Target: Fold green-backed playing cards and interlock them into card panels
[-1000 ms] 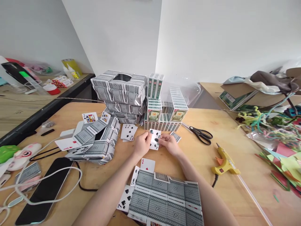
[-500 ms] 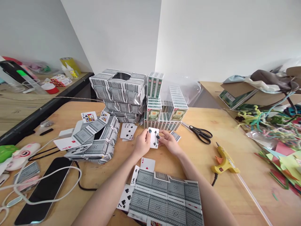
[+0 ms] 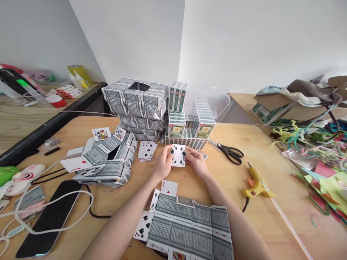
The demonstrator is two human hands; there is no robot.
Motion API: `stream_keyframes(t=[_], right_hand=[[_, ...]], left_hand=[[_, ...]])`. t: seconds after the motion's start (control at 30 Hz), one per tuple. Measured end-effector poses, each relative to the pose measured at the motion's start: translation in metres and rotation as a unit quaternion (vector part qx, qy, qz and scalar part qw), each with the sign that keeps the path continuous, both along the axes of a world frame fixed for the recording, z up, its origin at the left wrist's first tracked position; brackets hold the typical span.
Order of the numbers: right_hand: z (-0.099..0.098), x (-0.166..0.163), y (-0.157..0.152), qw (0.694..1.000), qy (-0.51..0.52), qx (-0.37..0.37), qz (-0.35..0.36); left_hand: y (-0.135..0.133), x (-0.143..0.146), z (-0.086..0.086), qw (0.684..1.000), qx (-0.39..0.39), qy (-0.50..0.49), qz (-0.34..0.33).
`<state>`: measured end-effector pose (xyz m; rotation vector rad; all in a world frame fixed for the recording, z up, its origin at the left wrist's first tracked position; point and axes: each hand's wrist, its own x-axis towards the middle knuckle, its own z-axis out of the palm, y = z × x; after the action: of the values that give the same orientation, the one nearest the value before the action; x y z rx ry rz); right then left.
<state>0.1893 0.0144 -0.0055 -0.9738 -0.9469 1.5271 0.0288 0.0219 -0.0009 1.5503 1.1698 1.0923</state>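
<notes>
My left hand (image 3: 163, 164) and my right hand (image 3: 197, 164) pinch the two side edges of a four of spades card (image 3: 178, 156), held face up just above the wooden table (image 3: 271, 216). Both hands are closed on it with thumbs on top. Right behind the card stand stacked green card boxes (image 3: 189, 128). A flat panel of joined card backs (image 3: 189, 233) lies near me between my forearms, with an ace card (image 3: 169, 187) and a seven of spades (image 3: 142, 228) sticking out of its edges.
A tall box built of card backs (image 3: 138, 108) stands at the back, a collapsed one (image 3: 110, 162) to its left. Loose spade cards (image 3: 147, 150), black scissors (image 3: 229, 152), a yellow glue gun (image 3: 256, 186), a dark phone (image 3: 51, 218) with white cable, and paper scraps (image 3: 322, 173) at right.
The card has turned from a tilted, partly hidden position to face up and level between both hands. The hands have risen slightly toward the card boxes.
</notes>
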Motion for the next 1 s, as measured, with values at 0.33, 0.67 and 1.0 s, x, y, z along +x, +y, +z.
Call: stream_keyframes(t=[0.33, 0.67, 1.0], right_hand=[[0.0007, -0.0009, -0.0007, 0.999, -0.033, 0.007, 0.000], [0.0041, -0.0031, -0.0039, 1.000, -0.004, 0.012, 0.010], [0.0075, -0.0083, -0.0055, 1.000, 0.004, 0.006, 0.005]], left_hand=[[0.0020, -0.0029, -0.0010, 0.999, 0.026, 0.030, 0.001], [0.0004, 0.0023, -0.0015, 0.998, -0.051, -0.028, 0.002], [0.0026, 0.0038, 0.0039, 0.993, -0.097, -0.068, -0.018]])
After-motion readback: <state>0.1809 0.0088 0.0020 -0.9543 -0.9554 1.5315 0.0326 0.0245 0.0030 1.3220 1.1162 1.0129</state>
